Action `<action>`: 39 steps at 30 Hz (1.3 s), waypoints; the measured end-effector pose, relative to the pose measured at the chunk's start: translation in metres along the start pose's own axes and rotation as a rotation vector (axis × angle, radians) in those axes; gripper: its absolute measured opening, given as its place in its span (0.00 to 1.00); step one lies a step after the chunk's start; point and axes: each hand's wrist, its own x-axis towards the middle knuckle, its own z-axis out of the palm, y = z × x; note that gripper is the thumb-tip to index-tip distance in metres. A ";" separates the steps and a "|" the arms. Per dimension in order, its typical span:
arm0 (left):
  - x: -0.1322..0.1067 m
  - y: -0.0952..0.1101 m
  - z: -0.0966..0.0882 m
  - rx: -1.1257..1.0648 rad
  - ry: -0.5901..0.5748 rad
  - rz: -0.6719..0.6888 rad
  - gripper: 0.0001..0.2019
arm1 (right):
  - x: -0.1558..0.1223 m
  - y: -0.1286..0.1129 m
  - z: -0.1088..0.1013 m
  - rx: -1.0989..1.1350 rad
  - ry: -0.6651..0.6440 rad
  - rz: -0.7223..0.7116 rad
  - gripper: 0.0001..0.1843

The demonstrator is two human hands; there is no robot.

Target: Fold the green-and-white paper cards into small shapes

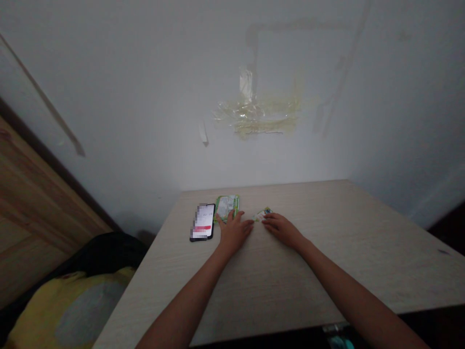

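My left hand [234, 233] lies on the table with its fingers spread. Its fingertips overlap the lower edge of a flat green and white printed packet [225, 204]; whether they press on it is hard to tell. The left thumb points towards a smaller green and white packet [260, 214], close to its left end. Over that small piece, the fingers of my right hand [286, 230] are together and closed on its right side, hiding part of it. A phone [203, 222] with a lit screen lies just left of the larger packet.
The pale wooden table [345, 252] meets a white wall [145, 97] marked with old tape [254, 114]. At the lower left, beside the table, is a yellow and grey plush item [80, 310] next to a wooden panel [29, 194].
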 end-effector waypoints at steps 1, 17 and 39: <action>0.000 -0.001 0.000 -0.001 0.001 -0.002 0.13 | 0.000 0.000 -0.001 0.017 -0.004 0.009 0.15; -0.002 0.002 0.005 -0.042 0.046 0.208 0.14 | 0.002 0.000 -0.002 0.040 -0.007 -0.019 0.14; -0.001 0.003 0.005 -0.065 -0.027 0.027 0.13 | 0.001 0.000 0.001 0.001 -0.040 -0.024 0.16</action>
